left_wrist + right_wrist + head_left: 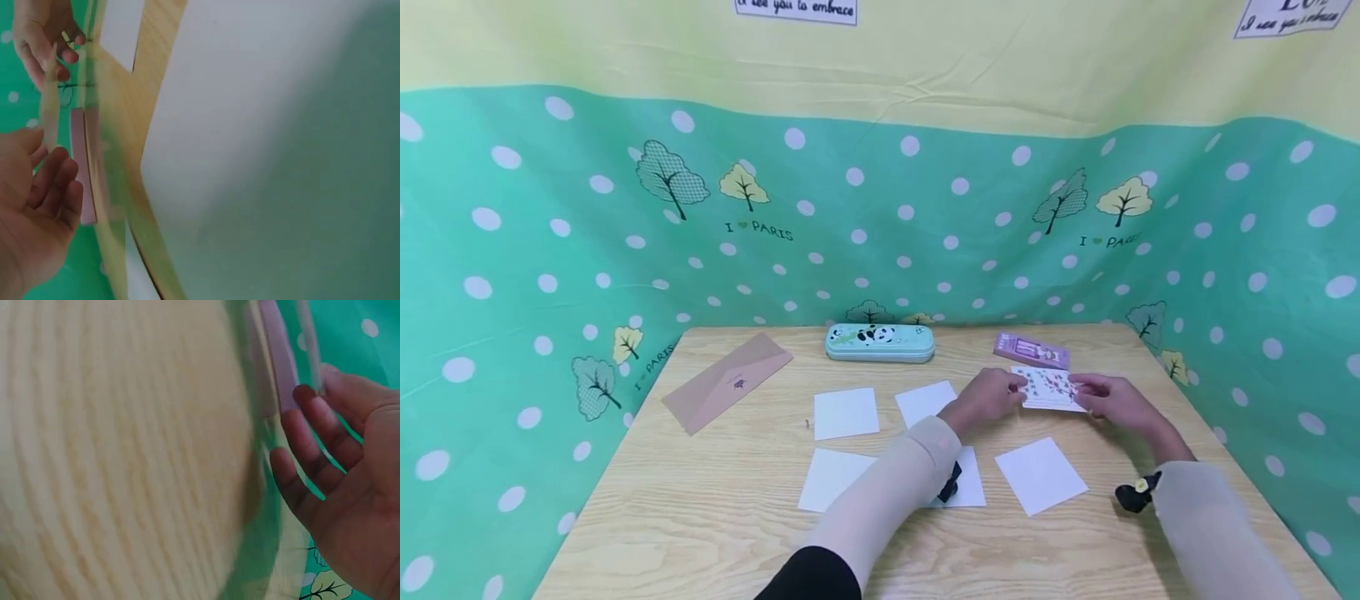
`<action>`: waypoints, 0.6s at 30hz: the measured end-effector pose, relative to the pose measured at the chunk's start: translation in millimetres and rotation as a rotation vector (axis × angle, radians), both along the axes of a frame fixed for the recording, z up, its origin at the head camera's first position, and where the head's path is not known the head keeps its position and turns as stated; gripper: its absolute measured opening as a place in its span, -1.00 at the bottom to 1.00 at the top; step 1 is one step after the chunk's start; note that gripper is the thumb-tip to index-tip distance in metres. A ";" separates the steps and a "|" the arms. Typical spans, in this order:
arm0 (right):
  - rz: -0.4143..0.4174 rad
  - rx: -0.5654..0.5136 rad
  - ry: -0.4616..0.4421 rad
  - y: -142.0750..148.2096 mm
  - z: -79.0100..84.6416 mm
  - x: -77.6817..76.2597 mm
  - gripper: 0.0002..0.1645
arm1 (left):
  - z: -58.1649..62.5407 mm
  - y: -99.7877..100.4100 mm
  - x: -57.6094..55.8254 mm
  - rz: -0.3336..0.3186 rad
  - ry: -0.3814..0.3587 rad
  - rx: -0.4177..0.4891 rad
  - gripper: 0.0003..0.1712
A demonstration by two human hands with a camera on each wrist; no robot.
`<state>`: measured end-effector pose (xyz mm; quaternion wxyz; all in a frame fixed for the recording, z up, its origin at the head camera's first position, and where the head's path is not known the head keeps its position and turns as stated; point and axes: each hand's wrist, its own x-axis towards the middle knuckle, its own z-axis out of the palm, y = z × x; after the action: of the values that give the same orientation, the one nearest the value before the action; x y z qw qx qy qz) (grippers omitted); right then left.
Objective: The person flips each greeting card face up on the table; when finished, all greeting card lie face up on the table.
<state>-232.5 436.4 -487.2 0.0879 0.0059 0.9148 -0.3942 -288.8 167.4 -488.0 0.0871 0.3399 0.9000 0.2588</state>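
Two hands are sharing one floral card in the head view: the left hand [988, 393] is pinching its left edge, the right hand [1116, 404] its right edge. That card [1048, 387] is sitting at the right rear of the wooden table [700, 517], just in front of one purple box [1032, 350]. The step in hand seems to be handling the card by its two sides; the next move likely calls for both pinches working evenly, so it stays unbent. Five white squares [846, 414] are showing, one of them partly hidden by the left sleeve [887, 492]. One panda pencil case [880, 343] and one brown envelope [727, 383] are lying farther left.

From the left wrist, the card is appearing nearly edge-on between the two hands. Left thumb and index are closing narrowly on it, the other fingers loosely bending. Three white squares are showing here, one looming large.

From the right wrist, thumb and forefinger are gripping the card's edge, the remaining fingers spreading apart, and the one purple box is lying beyond the fingertips.
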 end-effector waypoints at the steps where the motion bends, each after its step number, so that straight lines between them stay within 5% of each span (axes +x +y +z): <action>1: 0.006 0.026 0.001 -0.7 -1.9 -0.8 -0.34 | -1.0 1.0 1.1 0.000 -0.001 -0.021 -0.56; 10: 0.003 0.203 -0.006 -12.7 -9.1 -5.9 -0.33 | -5.7 6.5 10.6 0.016 0.060 -0.192 -0.39; 18: 0.005 0.291 -0.042 -14.1 -12.4 -11.0 -0.32 | -7.4 9.9 9.4 0.006 0.190 -0.385 -0.42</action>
<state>-243.5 422.3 -499.6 0.1063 0.0243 0.9602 -0.2570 -279.4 177.3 -495.4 0.0646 0.3374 0.9379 0.0493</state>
